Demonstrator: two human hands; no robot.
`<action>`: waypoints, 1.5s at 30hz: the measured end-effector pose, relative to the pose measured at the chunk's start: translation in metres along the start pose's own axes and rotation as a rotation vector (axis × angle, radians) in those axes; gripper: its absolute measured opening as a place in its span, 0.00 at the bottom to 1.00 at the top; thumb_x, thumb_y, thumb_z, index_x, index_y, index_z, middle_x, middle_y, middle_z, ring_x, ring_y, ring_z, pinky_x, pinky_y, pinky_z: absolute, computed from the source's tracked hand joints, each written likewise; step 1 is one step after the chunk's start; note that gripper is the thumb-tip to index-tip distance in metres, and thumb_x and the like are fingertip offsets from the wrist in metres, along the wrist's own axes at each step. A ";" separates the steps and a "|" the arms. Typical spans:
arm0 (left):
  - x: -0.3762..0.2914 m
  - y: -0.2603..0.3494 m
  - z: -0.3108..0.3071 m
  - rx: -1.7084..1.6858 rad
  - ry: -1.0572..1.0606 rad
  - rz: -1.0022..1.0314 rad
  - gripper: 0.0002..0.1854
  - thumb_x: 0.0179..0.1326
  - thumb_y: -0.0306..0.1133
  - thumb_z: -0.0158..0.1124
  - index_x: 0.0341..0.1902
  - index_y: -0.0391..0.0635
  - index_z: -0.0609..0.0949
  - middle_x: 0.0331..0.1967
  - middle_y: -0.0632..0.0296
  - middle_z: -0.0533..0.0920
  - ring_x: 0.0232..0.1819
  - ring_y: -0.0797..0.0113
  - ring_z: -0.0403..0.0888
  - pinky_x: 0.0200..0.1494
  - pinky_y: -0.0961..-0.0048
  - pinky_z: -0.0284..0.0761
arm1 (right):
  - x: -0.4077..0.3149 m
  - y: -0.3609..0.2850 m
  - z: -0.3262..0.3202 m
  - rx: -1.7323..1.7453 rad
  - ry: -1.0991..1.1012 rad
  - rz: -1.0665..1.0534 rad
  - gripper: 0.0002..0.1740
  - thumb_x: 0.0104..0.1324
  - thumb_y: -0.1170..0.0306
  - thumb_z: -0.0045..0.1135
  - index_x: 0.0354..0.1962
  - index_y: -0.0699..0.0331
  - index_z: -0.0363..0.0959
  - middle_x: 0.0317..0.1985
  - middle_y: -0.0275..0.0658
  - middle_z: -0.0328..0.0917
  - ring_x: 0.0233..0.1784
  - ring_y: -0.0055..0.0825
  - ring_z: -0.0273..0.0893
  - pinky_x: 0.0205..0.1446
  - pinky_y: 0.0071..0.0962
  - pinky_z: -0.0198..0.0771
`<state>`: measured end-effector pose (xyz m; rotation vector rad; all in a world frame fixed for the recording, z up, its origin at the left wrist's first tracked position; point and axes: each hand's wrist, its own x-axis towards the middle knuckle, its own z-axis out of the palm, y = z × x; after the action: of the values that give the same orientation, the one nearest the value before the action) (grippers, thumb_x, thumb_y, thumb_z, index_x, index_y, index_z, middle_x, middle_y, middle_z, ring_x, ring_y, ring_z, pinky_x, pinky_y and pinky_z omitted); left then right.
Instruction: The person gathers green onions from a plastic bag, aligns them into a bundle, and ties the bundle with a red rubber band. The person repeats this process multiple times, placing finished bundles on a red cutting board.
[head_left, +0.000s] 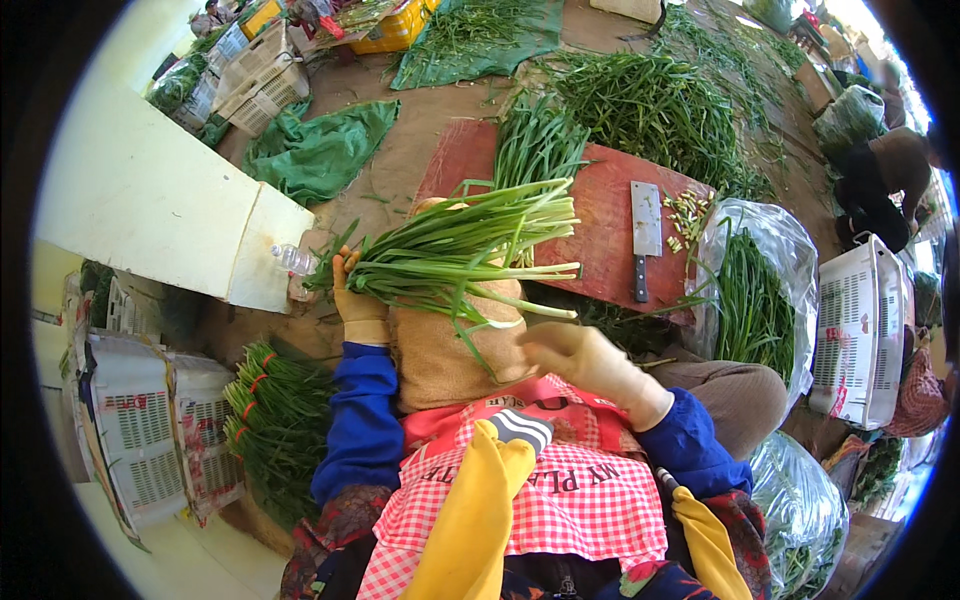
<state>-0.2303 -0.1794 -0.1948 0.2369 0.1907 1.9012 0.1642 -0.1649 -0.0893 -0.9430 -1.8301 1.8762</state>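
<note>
My left hand (352, 289), in a light glove, grips a loose bunch of long green leafy stalks (442, 247) near the leaf ends. The pale stem ends point right, above a brown towel (435, 352) over my lap. My right hand (562, 352), gloved and blurred, hangs just below the stems; whether its fingers are apart is unclear. Beyond the bunch is a red board (600, 187) with another pile of stalks (536, 142), a cleaver (646, 232) and cut stem pieces (684, 214) on it.
A heap of stalks (645, 105) lies behind the board. Right are an open plastic bag of greens (754, 300) and a white crate (855, 330). Left are bundles with red bands (262, 420), a clear bottle (294, 259) and a pale wall (172, 195). A person (885, 180) bends at far right.
</note>
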 end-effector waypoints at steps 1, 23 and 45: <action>0.000 0.000 0.004 0.045 0.073 0.051 0.11 0.73 0.43 0.58 0.47 0.51 0.83 0.31 0.76 0.78 0.39 0.75 0.76 0.49 0.67 0.76 | 0.008 -0.013 0.011 -0.059 -0.024 -0.105 0.20 0.71 0.61 0.58 0.54 0.65 0.76 0.36 0.39 0.84 0.35 0.24 0.82 0.42 0.26 0.77; 0.001 0.019 0.030 0.184 -0.003 0.275 0.11 0.71 0.40 0.61 0.40 0.46 0.81 0.26 0.69 0.78 0.44 0.58 0.80 0.62 0.56 0.74 | -0.035 0.019 -0.062 -0.838 0.247 0.317 0.26 0.64 0.51 0.58 0.57 0.50 0.76 0.38 0.44 0.85 0.38 0.42 0.84 0.43 0.39 0.78; -0.008 0.019 0.048 0.195 -0.160 0.181 0.14 0.71 0.46 0.58 0.38 0.47 0.79 0.32 0.70 0.75 0.47 0.61 0.75 0.58 0.60 0.71 | 0.029 0.024 -0.061 0.328 0.259 0.093 0.30 0.69 0.55 0.61 0.62 0.62 0.65 0.49 0.40 0.79 0.51 0.18 0.78 0.50 0.23 0.74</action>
<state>-0.2324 -0.1921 -0.1443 0.5522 0.2537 2.0325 0.1885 -0.1027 -0.1150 -1.1038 -1.3026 1.9263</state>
